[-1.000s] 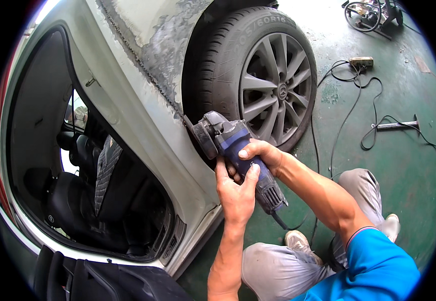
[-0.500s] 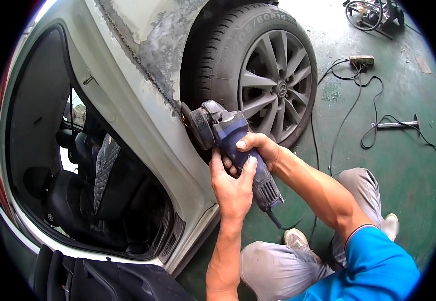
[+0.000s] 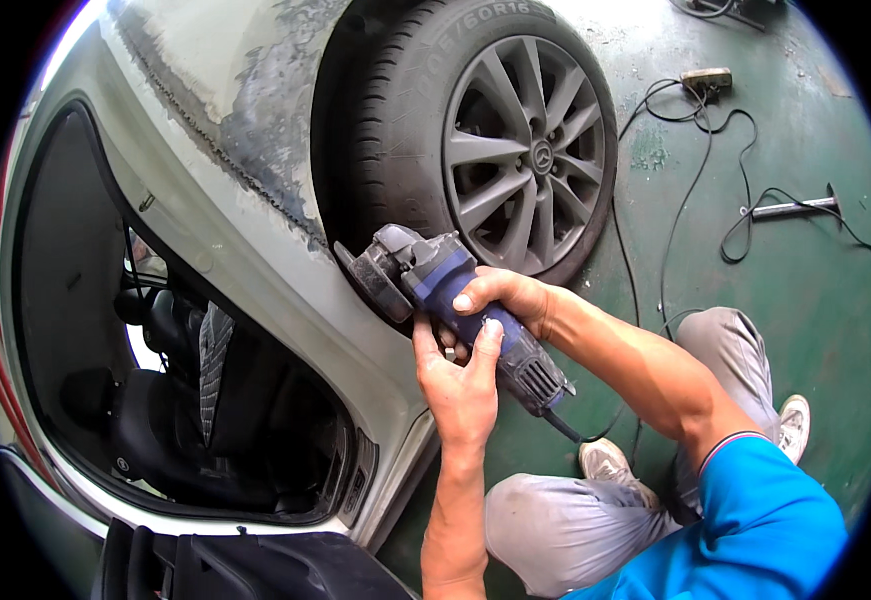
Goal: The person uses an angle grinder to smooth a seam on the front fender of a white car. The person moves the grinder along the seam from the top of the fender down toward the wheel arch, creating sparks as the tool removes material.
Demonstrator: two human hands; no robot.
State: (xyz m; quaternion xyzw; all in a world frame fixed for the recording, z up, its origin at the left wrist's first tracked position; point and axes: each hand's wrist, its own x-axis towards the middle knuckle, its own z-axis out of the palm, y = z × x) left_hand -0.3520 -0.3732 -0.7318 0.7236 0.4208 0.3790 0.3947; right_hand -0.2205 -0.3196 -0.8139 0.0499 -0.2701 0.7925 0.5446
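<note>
Both of my hands are on a blue and black angle grinder (image 3: pixel 447 278), held at a slant beside the car's wheel arch. My right hand (image 3: pixel 508 298) wraps round its body from the right, thumb on top. From below, my left hand (image 3: pixel 458 385) grips it, fingers under the body and thumb along its side. The grinder's disc and guard (image 3: pixel 383 288) are close to the pale car panel (image 3: pixel 290 285), by the lower end of a rough, dark seam (image 3: pixel 225 160). I cannot tell whether the disc touches the metal. Bare grey metal shows beside the seam.
Right of the panel is the car wheel (image 3: pixel 540 157) in its black tyre. An open door trim (image 3: pixel 245 565) lies at lower left. Cables run over the green floor (image 3: pixel 695 250) to a power strip (image 3: pixel 705 77). A metal T-shaped tool (image 3: pixel 795 208) lies at right.
The whole view has shifted, with the wheel now higher and further left. An orange glow at the disc's edge is no longer visible. Both hands keep their hold on the angle grinder.
</note>
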